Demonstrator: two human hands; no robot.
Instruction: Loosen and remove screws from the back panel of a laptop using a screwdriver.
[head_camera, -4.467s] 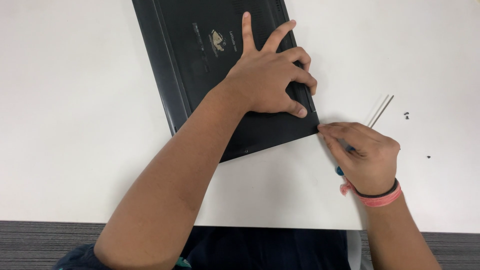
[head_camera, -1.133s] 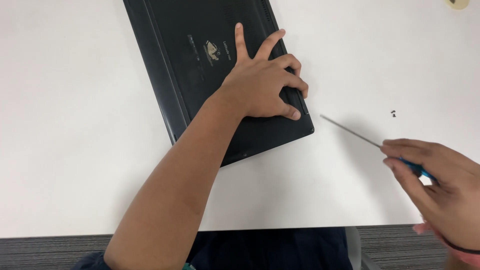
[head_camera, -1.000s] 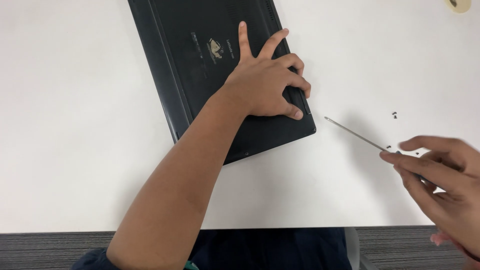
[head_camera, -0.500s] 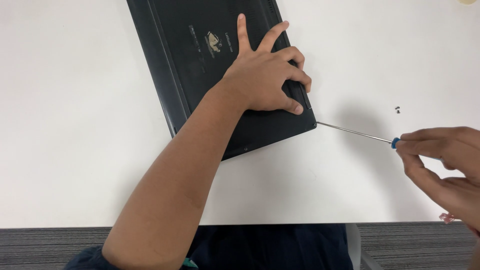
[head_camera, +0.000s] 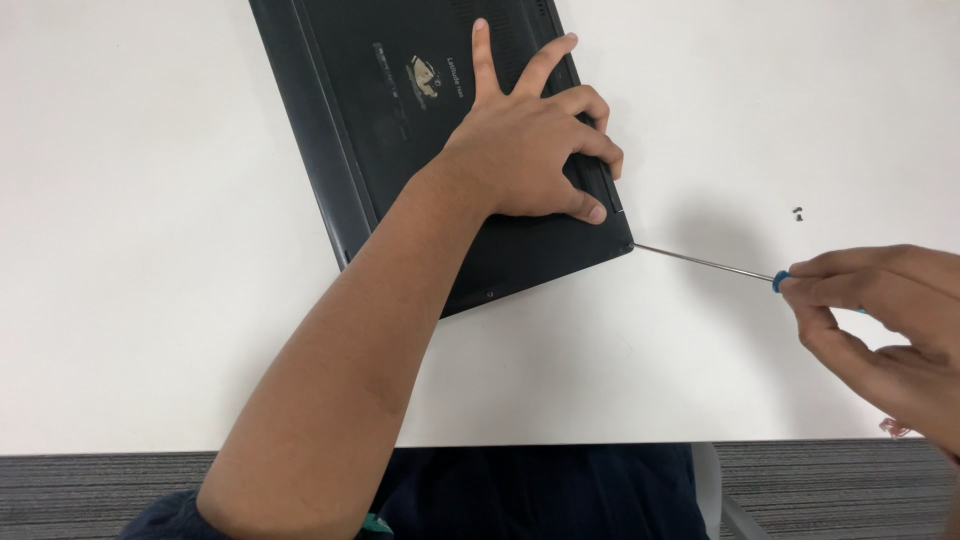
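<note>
Two hands are at work on a black laptop (head_camera: 420, 130) that lies bottom-up and askew on the white table (head_camera: 150, 300). Compared with half a second ago, the screwdriver (head_camera: 705, 263) has dropped to a flatter angle and its thin metal tip now meets the laptop's near right corner, where a second ago it hung in the air well clear of the case. The right hand (head_camera: 885, 330) pinches the blue handle end between thumb and fingertips, the other fingers curled loosely beneath. The left hand (head_camera: 530, 150) has kept its place, pressed flat on the case with index and middle fingers spread and the rest bent over the right edge. Small dark screws (head_camera: 798, 212) lie on the table beyond the shaft, apart from it. The left forearm crosses the laptop's near edge and covers part of it. The laptop's far end and the right wrist are cut off by the frame, and the handle is mostly hidden within the fingers.
</note>
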